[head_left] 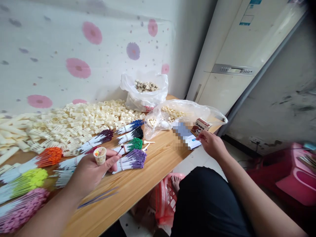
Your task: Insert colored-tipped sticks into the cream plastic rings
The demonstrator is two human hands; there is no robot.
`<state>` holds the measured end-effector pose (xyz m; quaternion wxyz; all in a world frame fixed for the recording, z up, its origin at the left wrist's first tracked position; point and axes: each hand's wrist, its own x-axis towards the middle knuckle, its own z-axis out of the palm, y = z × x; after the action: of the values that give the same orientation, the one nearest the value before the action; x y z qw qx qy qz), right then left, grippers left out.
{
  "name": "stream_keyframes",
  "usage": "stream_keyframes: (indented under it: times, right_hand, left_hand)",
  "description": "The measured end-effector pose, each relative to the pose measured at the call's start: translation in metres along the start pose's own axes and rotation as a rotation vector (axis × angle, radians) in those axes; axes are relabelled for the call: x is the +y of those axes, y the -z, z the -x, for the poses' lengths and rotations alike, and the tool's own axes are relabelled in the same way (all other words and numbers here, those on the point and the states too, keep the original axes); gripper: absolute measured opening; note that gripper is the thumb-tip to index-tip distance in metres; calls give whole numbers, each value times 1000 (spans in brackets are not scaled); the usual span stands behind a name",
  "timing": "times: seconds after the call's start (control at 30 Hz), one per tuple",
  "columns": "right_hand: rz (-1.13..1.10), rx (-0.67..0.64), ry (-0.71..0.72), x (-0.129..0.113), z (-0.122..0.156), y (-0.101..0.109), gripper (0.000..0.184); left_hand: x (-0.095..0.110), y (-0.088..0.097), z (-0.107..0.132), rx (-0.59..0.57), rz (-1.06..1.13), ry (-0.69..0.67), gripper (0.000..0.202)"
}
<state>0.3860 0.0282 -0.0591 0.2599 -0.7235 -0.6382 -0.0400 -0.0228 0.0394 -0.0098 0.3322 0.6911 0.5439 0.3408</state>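
Note:
My left hand [98,168] is closed around a small cream plastic cup [100,156] with bright coloured bits at its top. A thin stick with a dark tip [120,149] is pinched between its thumb and finger. Just beyond lie banded bundles of white sticks with coloured tips, such as a purple bundle [132,160] and a green bundle [133,145]. My right hand [211,143] is at the table's right edge with fingers pinched together, beside a small printed box [201,126] and a phone [194,142]. What its fingertips hold, if anything, cannot be made out.
Cream slotted plastic pieces [93,115] are heaped along the wall. A white bag [145,98] of small round-headed parts and a clear bag [170,115] of cream parts stand behind. Loose purple sticks [98,197] lie on the wooden table [138,184]. A red plastic stool [164,200] is below.

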Motion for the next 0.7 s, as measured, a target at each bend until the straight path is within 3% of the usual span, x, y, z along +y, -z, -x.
stream_keyframes:
  times: [0.2, 0.33, 0.47, 0.7]
  right_hand:
    - [-32, -16, 12, 3, -5, -3, 14]
    - [-88, 32, 12, 0, -21, 2, 14]
    - [-112, -6, 93, -10, -44, 2, 14]
    - [-51, -50, 108, -22, -75, -13, 15]
  left_hand:
    - [-3, 1, -4, 43, -64, 16, 29]
    - [2, 2, -5, 56, -104, 20, 30]
    - [1, 2, -6, 68, -96, 68, 33]
    - [-54, 3, -9, 107, -73, 58, 24]
